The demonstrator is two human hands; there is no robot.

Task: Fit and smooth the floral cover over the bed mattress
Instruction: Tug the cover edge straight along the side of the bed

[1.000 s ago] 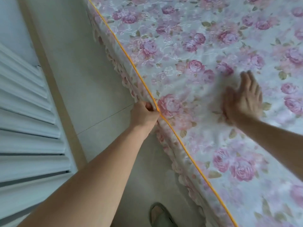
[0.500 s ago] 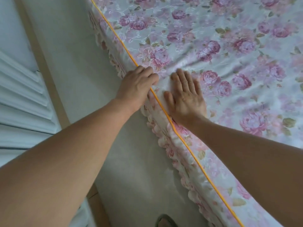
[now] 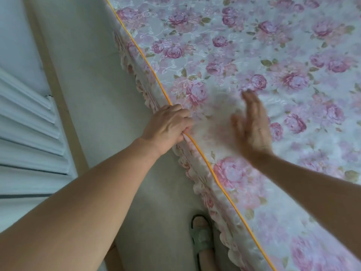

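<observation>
1. Two hands at work in the single head view, both beside the orange piping [image 3: 203, 157] along the bed's top edge.
2. Left hand [image 3: 168, 126] closed around that piping and the fabric at the mattress edge, knuckles up, fingers curled over onto the top surface.
3. Right hand [image 3: 252, 126] spread flat with fingers extended, holding nothing, lying just inward of the piping on the bed top; blurred, so contact with the cloth cannot be told for certain.
4. Floral cover [image 3: 273, 65] spread over the mattress, pink roses on pale ground, filling everything on the far side of the piping; faint wrinkles around the right hand.
5. Scalloped skirt [image 3: 197, 178] hanging down on the floor side of the piping, along the mattress side.
6. Pale floor [image 3: 93, 79] running beside the piping, with a foot in a green sandal [image 3: 201, 237] just next to the skirt.
7. White louvred door [image 3: 25, 118] well apart from the piping, beyond the floor strip.
</observation>
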